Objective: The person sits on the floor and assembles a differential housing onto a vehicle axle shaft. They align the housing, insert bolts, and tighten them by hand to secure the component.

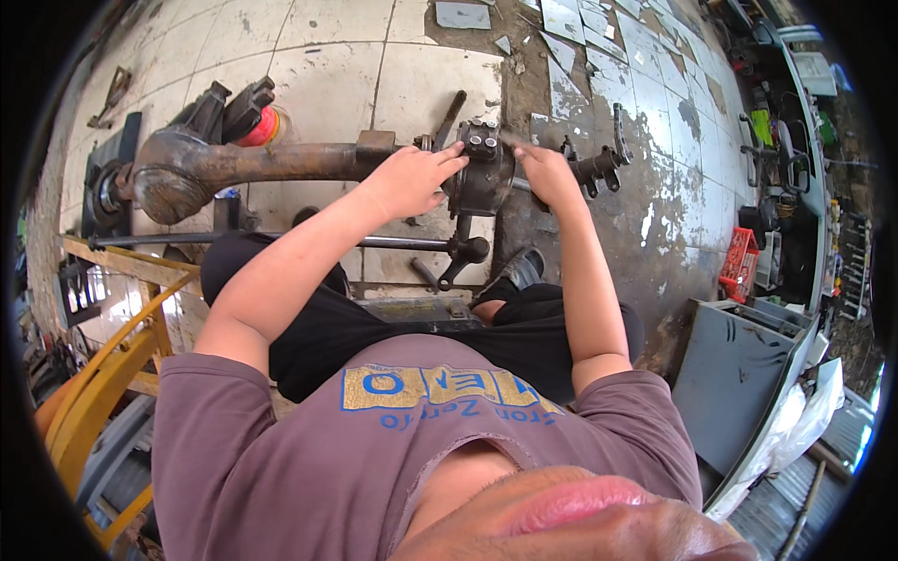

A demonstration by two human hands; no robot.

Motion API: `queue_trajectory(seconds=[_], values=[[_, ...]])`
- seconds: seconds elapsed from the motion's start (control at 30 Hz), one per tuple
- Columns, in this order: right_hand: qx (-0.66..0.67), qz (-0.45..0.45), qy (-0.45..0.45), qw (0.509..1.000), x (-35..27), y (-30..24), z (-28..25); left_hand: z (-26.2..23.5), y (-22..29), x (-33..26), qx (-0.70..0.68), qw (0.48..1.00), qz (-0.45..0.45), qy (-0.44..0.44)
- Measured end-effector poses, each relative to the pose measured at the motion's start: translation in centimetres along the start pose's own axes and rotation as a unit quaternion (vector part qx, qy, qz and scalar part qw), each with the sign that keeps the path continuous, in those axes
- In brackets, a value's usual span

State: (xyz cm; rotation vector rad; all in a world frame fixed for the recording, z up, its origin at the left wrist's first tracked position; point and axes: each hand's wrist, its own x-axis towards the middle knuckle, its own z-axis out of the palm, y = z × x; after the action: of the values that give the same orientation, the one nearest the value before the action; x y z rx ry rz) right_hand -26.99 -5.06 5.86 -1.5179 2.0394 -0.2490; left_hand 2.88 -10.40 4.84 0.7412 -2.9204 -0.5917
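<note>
A rusty brown axle beam [271,161] lies across the tiled floor in front of me. At its right end sits a dark steering knuckle [484,168] with bolt heads on top. My left hand [416,178] rests against the knuckle's left side, fingers bent on it. My right hand [545,173] presses on the knuckle's right side, beside a black spindle [599,168]. Below the beam runs a thin steel tie rod [393,243] ending in a ball joint. I sit with my knees under the beam.
A yellow metal frame [103,374] stands at the lower left. Dark parts and a red-capped piece [262,126] lie behind the beam's left end. A grey metal panel [739,374] leans at the right, near a red crate [739,266]. Broken tiles lie at the back.
</note>
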Motion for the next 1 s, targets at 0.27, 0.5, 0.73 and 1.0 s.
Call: queue_trajectory(seconds=[0.27, 0.5, 0.73, 1.0], values=[[0.082, 0.011, -0.039, 0.996, 0.6, 0.2, -0.5, 0.1, -0.1, 0.1, -0.009, 1.000, -0.004, 0.001], [0.060, -0.003, 0.005, 0.998, 0.3, -0.2, 0.2, -0.1, -0.1, 0.1, 0.004, 1.000, 0.000, -0.002], [0.077, -0.041, 0.071, 0.994, 0.8, 0.2, 0.5, 0.0, 0.2, 0.1, -0.021, 1.000, -0.005, 0.001], [0.052, -0.020, 0.063, 0.996, 0.7, 0.4, 0.2, -0.3, 0.0, 0.2, -0.007, 1.000, 0.001, -0.006]])
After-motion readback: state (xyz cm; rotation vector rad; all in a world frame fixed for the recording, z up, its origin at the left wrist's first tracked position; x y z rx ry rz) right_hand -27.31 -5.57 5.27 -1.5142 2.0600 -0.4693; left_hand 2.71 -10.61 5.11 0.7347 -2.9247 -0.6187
